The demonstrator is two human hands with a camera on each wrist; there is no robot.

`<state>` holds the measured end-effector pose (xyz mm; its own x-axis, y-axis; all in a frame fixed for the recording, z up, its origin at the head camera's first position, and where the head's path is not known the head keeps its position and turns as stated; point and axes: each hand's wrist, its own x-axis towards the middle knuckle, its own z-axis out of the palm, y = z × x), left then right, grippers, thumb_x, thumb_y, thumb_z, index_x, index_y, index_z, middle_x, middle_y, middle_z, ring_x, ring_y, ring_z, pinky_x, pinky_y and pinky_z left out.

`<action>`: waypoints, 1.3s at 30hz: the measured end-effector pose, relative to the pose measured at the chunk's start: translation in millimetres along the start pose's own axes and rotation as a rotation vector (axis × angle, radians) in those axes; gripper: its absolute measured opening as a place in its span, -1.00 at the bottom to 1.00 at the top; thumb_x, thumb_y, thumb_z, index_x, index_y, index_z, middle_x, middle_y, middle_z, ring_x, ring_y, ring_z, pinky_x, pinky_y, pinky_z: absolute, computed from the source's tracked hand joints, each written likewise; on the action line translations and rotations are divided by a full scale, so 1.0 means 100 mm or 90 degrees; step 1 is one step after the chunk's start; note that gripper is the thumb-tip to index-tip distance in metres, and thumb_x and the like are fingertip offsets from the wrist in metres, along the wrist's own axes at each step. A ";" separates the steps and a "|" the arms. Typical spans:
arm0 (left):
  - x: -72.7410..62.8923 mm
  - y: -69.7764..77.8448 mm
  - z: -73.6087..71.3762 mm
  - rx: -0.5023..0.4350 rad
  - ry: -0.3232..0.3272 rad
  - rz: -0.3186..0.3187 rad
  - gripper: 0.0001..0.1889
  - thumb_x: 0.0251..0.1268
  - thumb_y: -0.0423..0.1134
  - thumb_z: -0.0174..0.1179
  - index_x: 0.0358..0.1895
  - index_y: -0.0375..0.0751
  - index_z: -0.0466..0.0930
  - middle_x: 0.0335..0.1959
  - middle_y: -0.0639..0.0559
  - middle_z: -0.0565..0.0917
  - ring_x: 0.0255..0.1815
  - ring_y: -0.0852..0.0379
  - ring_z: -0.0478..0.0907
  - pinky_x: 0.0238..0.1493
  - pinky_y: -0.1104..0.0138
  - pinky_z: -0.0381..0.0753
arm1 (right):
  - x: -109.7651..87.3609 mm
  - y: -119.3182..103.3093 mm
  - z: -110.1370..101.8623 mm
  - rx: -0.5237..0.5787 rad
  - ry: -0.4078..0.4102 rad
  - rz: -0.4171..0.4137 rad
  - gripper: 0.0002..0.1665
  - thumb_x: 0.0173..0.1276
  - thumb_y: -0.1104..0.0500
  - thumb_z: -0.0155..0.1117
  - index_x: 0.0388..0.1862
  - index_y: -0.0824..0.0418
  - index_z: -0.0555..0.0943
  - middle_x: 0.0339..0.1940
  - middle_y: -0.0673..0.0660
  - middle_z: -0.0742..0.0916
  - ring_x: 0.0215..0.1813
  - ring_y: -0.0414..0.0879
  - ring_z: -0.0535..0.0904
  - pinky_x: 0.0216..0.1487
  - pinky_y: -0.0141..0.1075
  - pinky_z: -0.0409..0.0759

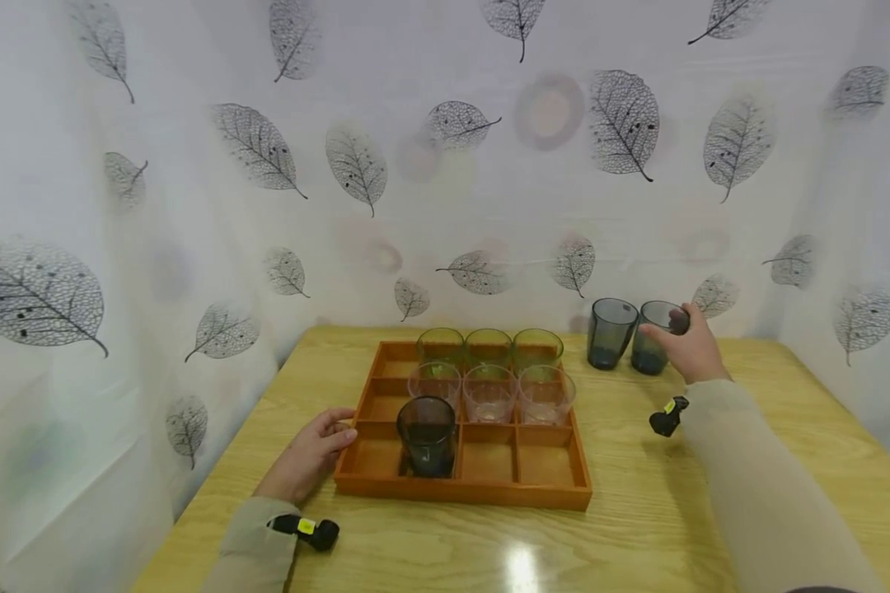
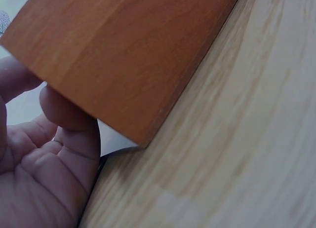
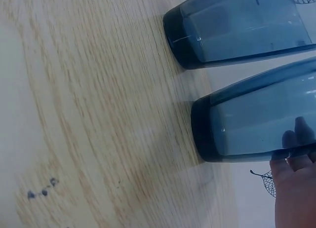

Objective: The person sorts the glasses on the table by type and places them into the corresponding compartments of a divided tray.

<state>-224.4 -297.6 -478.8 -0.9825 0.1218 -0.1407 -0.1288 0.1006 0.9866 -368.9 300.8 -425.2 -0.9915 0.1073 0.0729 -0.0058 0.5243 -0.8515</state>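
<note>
At the back right of the table, my right hand (image 1: pixel 693 350) grips a blue-grey glass (image 1: pixel 648 358) near its rim, thumb on one side and fingers on the other. In the right wrist view the glass (image 3: pixel 256 119) stands upright on its dark base, and the fingertips show through its wall. A matching glass (image 1: pixel 610 338) stands just left of it. My left hand (image 1: pixel 311 453) touches the left side wall of a wooden divided tray (image 1: pixel 460 492) with loosely bent fingers. In the left wrist view, the thumb (image 2: pixel 69 109) meets the tray's edge.
Inside the tray are three green glasses (image 1: pixel 488 342) along the back, three clear glasses (image 1: pixel 489 399) in the middle row, and one dark glass (image 1: pixel 426 441) in the front row. A leaf-printed curtain (image 1: pixel 445 206) hangs behind the wooden table (image 1: pixel 623 511).
</note>
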 end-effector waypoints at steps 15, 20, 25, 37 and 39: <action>0.00 0.00 0.03 0.001 -0.003 -0.007 -0.45 0.54 -0.29 0.13 0.44 -0.43 0.18 -0.13 -0.05 0.43 -0.23 0.12 0.37 -0.29 0.35 0.41 | -0.11 0.07 -0.10 -0.076 -0.008 -0.004 0.36 0.34 -0.47 0.16 0.66 0.28 -0.29 0.52 0.58 0.15 0.44 0.56 0.11 0.25 0.41 0.23; 0.01 0.00 0.03 -0.005 -0.001 -0.003 -0.45 0.53 -0.32 0.13 0.44 -0.44 0.19 -0.13 -0.05 0.43 -0.18 0.11 0.37 -0.20 0.34 0.43 | -0.16 0.06 -0.14 -0.099 -0.014 -0.020 0.34 0.35 -0.46 0.16 0.66 0.29 -0.25 0.52 0.58 0.14 0.43 0.58 0.10 0.22 0.43 0.23; 0.01 -0.01 0.03 -0.002 0.000 -0.005 -0.45 0.52 -0.32 0.13 0.43 -0.44 0.20 -0.13 -0.05 0.43 -0.18 0.10 0.37 -0.19 0.33 0.43 | -0.19 0.08 -0.15 -0.112 -0.019 -0.031 0.32 0.37 -0.45 0.15 0.66 0.29 -0.25 0.53 0.58 0.11 0.44 0.58 0.08 0.24 0.43 0.20; 0.01 0.02 0.02 0.008 0.007 -0.008 -0.48 0.54 -0.33 0.10 0.43 -0.44 0.20 -0.14 -0.05 0.44 -0.19 0.10 0.37 -0.19 0.33 0.44 | -0.33 0.07 -0.19 -0.106 -0.034 -0.053 0.27 0.38 -0.40 0.19 0.69 0.18 -0.24 0.51 0.60 0.16 0.40 0.59 0.16 0.20 0.44 0.24; 0.01 0.02 0.01 0.007 0.009 -0.007 -0.48 0.54 -0.33 0.10 0.43 -0.43 0.21 -0.14 -0.05 0.44 -0.20 0.10 0.37 -0.21 0.34 0.43 | -0.37 0.03 -0.19 -0.098 -0.033 -0.059 0.26 0.37 -0.39 0.21 0.69 0.16 -0.23 0.50 0.59 0.18 0.40 0.57 0.18 0.19 0.43 0.26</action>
<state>-225.8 -296.3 -476.8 -0.9827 0.1074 -0.1507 -0.1387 0.1120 0.9840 -330.1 314.3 -420.4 -0.9930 0.0106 0.1177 -0.0821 0.6539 -0.7521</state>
